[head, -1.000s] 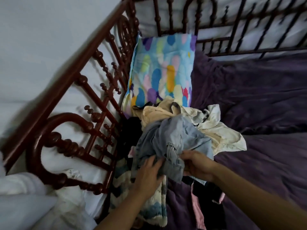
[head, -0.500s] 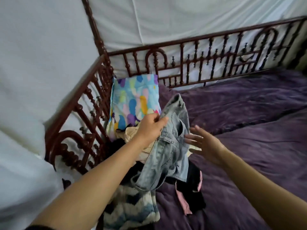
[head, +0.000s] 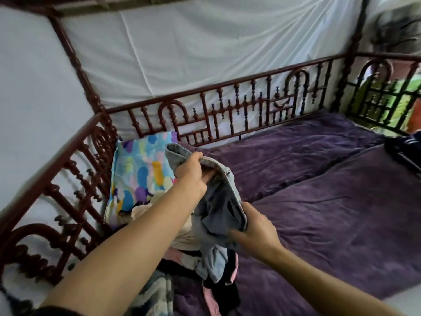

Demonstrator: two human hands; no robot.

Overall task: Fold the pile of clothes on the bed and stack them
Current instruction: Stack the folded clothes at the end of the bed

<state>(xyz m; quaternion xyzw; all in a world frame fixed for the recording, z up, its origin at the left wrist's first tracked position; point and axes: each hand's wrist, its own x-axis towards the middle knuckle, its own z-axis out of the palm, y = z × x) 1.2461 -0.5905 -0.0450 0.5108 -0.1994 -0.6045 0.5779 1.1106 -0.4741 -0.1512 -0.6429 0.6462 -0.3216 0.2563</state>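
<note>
Step one, first item: left hand and right hand both grip the denim garment over the pile; next, probably spread it flat on the bed.

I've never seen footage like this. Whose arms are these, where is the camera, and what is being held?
No machine here: a person wears a camera on the head, so this single picture looks down along their own arms. The left hand grips the waistband of a denim garment, lifted above a pile of clothes; the right hand, blurred, seems to pinch the same waistband lower down. The pile lies on a purple blanket, beside a colourful pillow, inside a carved wooden rail.
</note>
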